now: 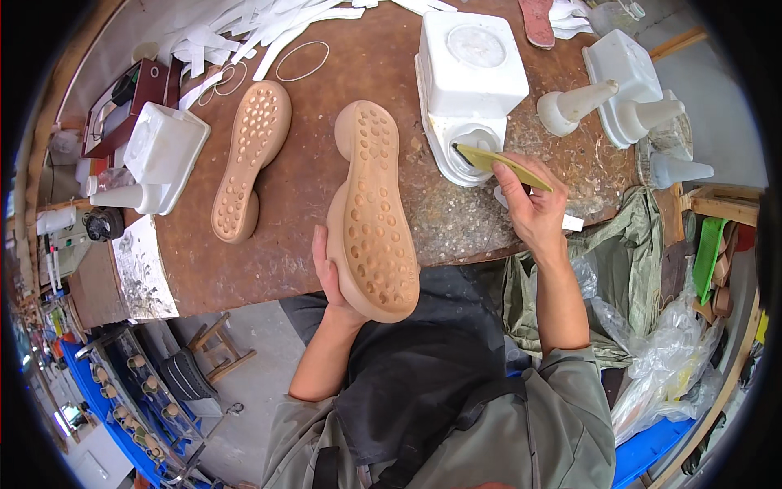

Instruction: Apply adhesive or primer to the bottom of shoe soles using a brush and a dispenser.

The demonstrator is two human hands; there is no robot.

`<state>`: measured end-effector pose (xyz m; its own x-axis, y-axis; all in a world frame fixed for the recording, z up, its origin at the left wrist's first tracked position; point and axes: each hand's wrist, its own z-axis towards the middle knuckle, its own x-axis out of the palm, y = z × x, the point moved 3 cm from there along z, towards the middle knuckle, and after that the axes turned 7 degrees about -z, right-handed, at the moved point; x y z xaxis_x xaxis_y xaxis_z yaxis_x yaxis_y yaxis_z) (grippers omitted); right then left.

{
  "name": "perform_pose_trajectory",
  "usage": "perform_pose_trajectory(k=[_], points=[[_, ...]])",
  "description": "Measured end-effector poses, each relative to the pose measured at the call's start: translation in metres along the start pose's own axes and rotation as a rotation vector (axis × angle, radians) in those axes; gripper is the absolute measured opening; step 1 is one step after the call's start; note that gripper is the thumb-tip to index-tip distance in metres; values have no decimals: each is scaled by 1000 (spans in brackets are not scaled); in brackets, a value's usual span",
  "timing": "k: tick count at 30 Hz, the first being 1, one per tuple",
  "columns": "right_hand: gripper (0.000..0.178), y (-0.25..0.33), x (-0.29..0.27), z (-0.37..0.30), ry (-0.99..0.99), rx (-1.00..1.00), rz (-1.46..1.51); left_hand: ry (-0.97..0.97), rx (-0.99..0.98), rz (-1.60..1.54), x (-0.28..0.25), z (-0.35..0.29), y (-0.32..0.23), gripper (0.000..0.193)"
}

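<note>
My left hand (332,281) is closed round the heel end of a tan shoe sole (371,196). The sole is held up over the table's front edge, its face of round dimples turned upward. In my right hand (536,204) is a brush with a flat yellow-green handle (513,169). Its dark tip reaches into the round mouth of a white plastic glue pot (474,81); what is inside the mouth is hard to make out. A second tan sole (254,155), also dimpled, lies on the table left of the held one.
More white pots with cone nozzles stand at left (167,151) and right (627,69). White strips (269,33) lie at the back beside an elastic loop (303,61). A red insole (538,20) is at the back right. Clear plastic bags (664,375) hang at right.
</note>
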<state>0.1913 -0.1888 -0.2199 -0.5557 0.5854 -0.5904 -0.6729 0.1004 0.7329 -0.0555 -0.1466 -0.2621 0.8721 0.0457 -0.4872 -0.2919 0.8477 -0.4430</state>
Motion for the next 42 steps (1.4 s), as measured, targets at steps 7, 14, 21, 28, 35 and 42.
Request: perform_pose_trajectory(k=[7, 14, 21, 28, 35, 42], points=[[13, -12, 1, 5, 103, 357, 312, -170, -993, -924, 14, -53, 27, 103], [14, -3, -23, 3, 207, 483, 422, -108, -1108, -1481, 7, -32, 21, 78], [14, 97, -51, -32, 25, 317, 607, -227, -1080, -1935, -22, -6, -11, 86], [14, 150, -24, -51, 147, -80, 672, -196, -714, -2068, -29, 12, -47, 86], [16, 176, -40, -69, -37, -139, 683, -121, -274, -2239, -66, 29, -82, 87], [15, 203, -54, -111, 119, -190, 481, -80, -87, -2163, -86, 40, -93, 83]])
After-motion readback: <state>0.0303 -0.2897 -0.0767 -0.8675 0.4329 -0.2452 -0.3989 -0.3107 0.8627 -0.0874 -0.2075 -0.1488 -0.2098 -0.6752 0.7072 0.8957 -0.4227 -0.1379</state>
